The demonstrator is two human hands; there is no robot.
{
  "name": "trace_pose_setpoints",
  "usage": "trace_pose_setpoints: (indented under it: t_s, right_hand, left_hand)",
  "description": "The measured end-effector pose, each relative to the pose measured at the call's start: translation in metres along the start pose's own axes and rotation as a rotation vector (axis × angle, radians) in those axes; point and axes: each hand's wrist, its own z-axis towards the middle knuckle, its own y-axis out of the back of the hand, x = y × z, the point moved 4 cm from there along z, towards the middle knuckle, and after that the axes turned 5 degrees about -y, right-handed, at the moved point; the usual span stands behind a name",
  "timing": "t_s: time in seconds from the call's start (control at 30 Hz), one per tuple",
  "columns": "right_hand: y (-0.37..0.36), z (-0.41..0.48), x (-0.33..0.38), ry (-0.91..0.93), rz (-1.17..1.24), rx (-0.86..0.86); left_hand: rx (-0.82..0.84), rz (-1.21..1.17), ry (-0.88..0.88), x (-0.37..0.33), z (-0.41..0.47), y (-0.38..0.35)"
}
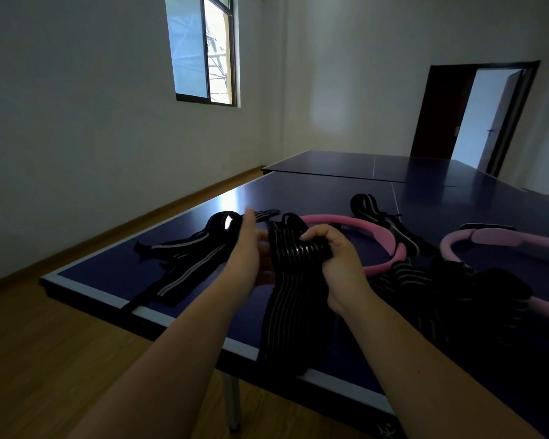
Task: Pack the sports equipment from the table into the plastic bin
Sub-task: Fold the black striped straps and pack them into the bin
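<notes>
While your right hand (pixel 333 261) clenched the bunched top of the black striped wrap (pixel 286 312), fingers curled over it, your left hand (pixel 251 251) lay against the wrap's other side. Its fingers were blurred and partly hidden behind the cloth, so I cannot tell whether it gripped or only steadied. If it only steadied, one fist carried the whole load, and a stretchy bundle could have slid out of it.

The wrap's long tail ran down from your hands and drooped over the near edge of the counter (pixel 108 267). Lifted in that state, the loose end could have dragged, caught on the edge, or unrolled as you turned.

Just behind your right hand sat the pink ring (pixel 374 231), near enough for a swinging tail to hook it. To your left, a white-striped strap (pixel 184 258) lay with one end at the counter's edge, so a nudge could have sent it to the floor. On the right, a dark pile (pixel 457 296) lay over a paler ring (pixel 504 240), hard to sort in that dim light.

The bin was out of view, so you would have had to look for it with your hands full.
</notes>
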Motion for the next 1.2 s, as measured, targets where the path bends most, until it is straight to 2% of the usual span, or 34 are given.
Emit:
trace_pose_setpoints:
  t_s: [0.07,0.17,0.3,0.53,0.6,0.67,0.7,0.73,0.8,0.9,1.0,1.1,1.2]
  right_hand:
    - [0.0,-0.002,-0.001,-0.01,-0.009,-0.023]
    - [0.0,-0.001,-0.005,-0.063,-0.001,-0.015]
    - [0.0,0.0,-0.008,-0.172,0.038,0.103]
    - [0.004,-0.001,-0.011,-0.184,-0.174,0.139]
    - [0.006,-0.002,-0.005,-0.125,-0.116,0.091]
    - [0.007,-0.004,-0.002,-0.09,-0.099,0.041]
    - [0.009,-0.005,-0.003,-0.086,-0.109,0.018]
    - [0.01,-0.005,-0.005,-0.1,-0.11,-0.009]
    - [0.012,-0.006,-0.008,-0.159,-0.065,-0.032]
    - [0.009,-0.007,-0.01,-0.263,0.019,0.044]
    - [0.006,-0.009,-0.011,-0.383,0.002,0.139]
    - [0.008,-0.01,-0.015,-0.284,0.014,0.234]
    - [0.011,-0.018,-0.018,-0.233,-0.178,0.23]
  left_hand:
    - [0.051,0.121,0.055,0.002,-0.001,-0.005]
    - [0.046,0.224,-0.026,-0.002,-0.003,-0.007]
    - [0.008,0.193,-0.093,-0.01,-0.01,-0.007]
    - [0.011,0.163,-0.277,-0.011,-0.011,-0.008]
    - [-0.022,0.095,-0.17,-0.005,-0.012,-0.01]
    - [-0.005,-0.092,0.086,0.005,-0.012,-0.013]
    - [0.057,-0.142,0.186,0.009,-0.012,-0.015]
    - [0.131,-0.134,0.246,0.011,-0.014,-0.016]
    - [0.167,-0.048,0.269,0.012,-0.016,-0.015]
    - [0.06,0.059,0.178,0.009,-0.012,-0.01]
    - [-0.009,0.031,0.079,0.007,-0.008,-0.007]
    - [-0.127,-0.081,-0.002,0.002,-0.006,-0.002]
    - [-0.189,-0.11,-0.113,0.002,0.0,0.005]
